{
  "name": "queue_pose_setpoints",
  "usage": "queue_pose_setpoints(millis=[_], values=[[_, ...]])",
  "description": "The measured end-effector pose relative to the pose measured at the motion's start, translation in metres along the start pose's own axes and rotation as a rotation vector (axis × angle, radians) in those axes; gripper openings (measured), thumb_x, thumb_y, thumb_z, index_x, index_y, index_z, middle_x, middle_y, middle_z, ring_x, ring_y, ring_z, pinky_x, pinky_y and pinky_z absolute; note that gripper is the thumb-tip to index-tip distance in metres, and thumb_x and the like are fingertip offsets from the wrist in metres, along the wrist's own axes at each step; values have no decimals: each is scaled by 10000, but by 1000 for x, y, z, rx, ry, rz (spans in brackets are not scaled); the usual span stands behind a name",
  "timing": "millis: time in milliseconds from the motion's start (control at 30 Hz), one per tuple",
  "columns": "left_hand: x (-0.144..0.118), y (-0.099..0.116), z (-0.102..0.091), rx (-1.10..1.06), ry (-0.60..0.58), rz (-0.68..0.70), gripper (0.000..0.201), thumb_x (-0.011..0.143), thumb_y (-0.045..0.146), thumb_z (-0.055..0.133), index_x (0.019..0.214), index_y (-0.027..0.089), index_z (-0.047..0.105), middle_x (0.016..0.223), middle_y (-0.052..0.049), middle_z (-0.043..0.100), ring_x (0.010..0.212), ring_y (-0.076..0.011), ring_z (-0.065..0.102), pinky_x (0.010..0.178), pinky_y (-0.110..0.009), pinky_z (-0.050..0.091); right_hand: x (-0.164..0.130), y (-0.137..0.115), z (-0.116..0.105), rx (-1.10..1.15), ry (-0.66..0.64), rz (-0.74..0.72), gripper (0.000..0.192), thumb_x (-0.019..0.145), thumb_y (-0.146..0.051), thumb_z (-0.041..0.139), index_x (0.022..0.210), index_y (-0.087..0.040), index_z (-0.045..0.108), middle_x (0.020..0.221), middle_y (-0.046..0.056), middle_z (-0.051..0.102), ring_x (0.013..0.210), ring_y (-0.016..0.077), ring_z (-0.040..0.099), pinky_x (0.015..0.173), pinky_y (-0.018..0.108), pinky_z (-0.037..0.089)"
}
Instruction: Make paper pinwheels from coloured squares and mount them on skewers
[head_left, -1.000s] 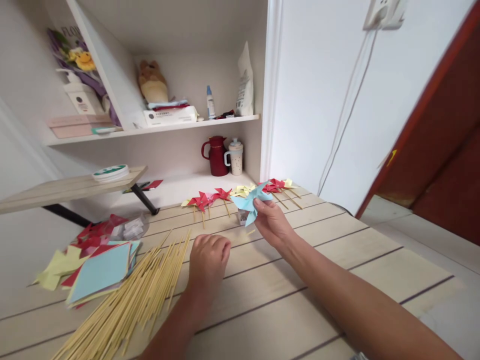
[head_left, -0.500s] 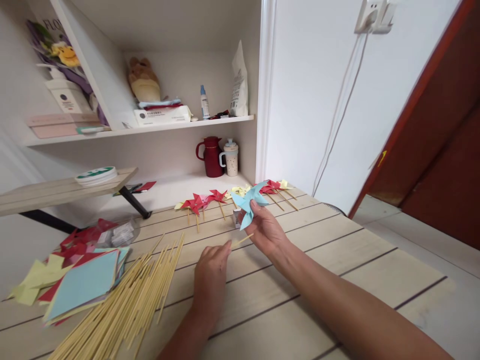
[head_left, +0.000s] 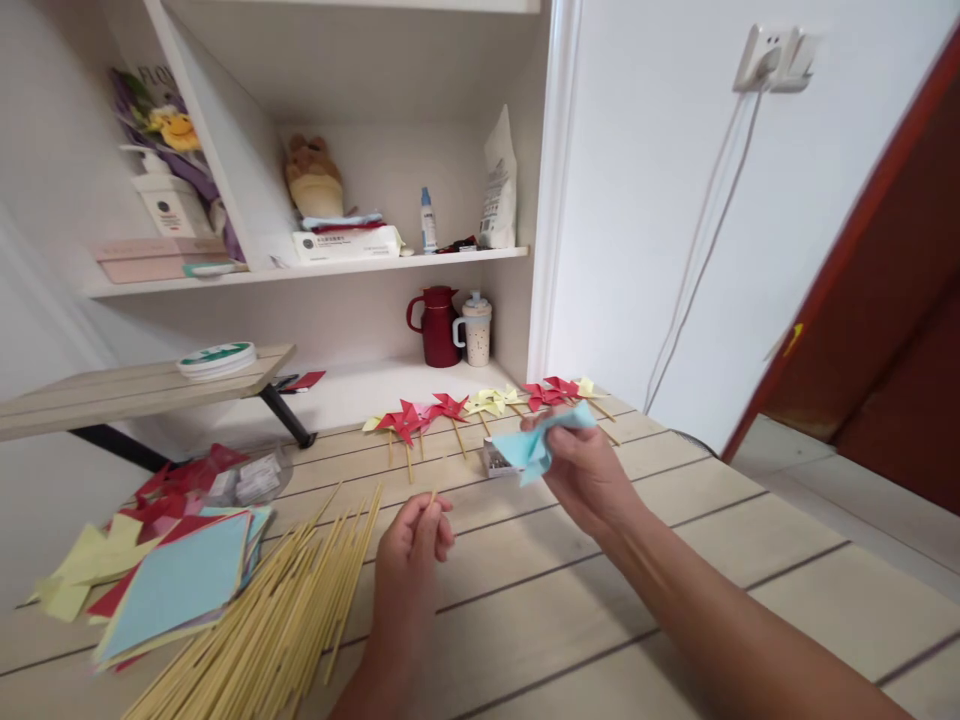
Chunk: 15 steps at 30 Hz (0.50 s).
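My right hand (head_left: 594, 472) holds a folded light-blue paper pinwheel (head_left: 537, 446) just above the wooden table (head_left: 750, 560). My left hand (head_left: 414, 540) is raised a little off the table, its fingers pinched on a thin bamboo stick (head_left: 433, 494) that points up. The two hands are about a hand's width apart. A small box of pins (head_left: 492, 461) sits on the table right behind the blue pinwheel. A loose pile of bamboo sticks (head_left: 277, 620) lies to the left of my left hand.
A row of red and yellow pinwheels on sticks (head_left: 480, 405) lies along the table's far edge. Stacked coloured paper squares (head_left: 176, 580) and red scraps (head_left: 187, 475) are at the left. A red jug (head_left: 436, 325) and cup (head_left: 475, 328) stand on the shelf behind.
My left hand has lifted off the table with a stick pinched in its fingers. My right hand with the blue pinwheel has shifted right and tilted down.
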<state>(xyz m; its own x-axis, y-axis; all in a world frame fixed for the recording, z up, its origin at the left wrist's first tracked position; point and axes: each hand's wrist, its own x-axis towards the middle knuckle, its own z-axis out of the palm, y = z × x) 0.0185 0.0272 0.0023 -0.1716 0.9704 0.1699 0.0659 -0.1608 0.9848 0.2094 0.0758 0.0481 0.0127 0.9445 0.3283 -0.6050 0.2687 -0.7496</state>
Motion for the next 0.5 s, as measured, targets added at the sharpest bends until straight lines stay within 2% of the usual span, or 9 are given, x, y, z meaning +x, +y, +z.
queue_pose_setpoints(millis=[100,200,267,400,500], values=[[1,3,-8,-173,16,-32,339,866,493,576,984,194,686,551,66,416,510,-111,380,527,-228,336,-7,0,1,-159,-205,-18,182,604,-260,848,657,-245,675,702,18,644,739,212,584,618,331,457],[1,5,-12,-285,-20,-110,465,857,523,595,1174,188,652,565,70,392,516,-99,336,525,-218,319,-15,5,6,-264,-359,-35,119,675,-286,808,672,-245,696,665,32,618,740,224,571,617,343,444],[-1,6,-12,-335,-81,-151,500,847,527,612,1219,194,638,562,71,387,507,-92,304,504,-213,287,-19,7,9,-322,-424,-45,91,709,-294,791,707,-250,710,686,39,627,755,227,568,644,355,451],[-4,6,-10,-324,-208,-168,442,834,531,620,1121,205,701,547,54,423,500,-92,342,499,-218,292,-21,6,12,-441,-482,-83,65,729,-268,789,740,-260,725,703,38,637,774,225,575,685,362,463],[-5,5,-8,-241,-219,-153,387,813,534,632,974,204,752,541,28,480,498,-103,405,501,-229,328,-21,6,12,-498,-478,-113,51,752,-254,776,745,-257,725,715,37,637,775,219,578,698,361,469]])
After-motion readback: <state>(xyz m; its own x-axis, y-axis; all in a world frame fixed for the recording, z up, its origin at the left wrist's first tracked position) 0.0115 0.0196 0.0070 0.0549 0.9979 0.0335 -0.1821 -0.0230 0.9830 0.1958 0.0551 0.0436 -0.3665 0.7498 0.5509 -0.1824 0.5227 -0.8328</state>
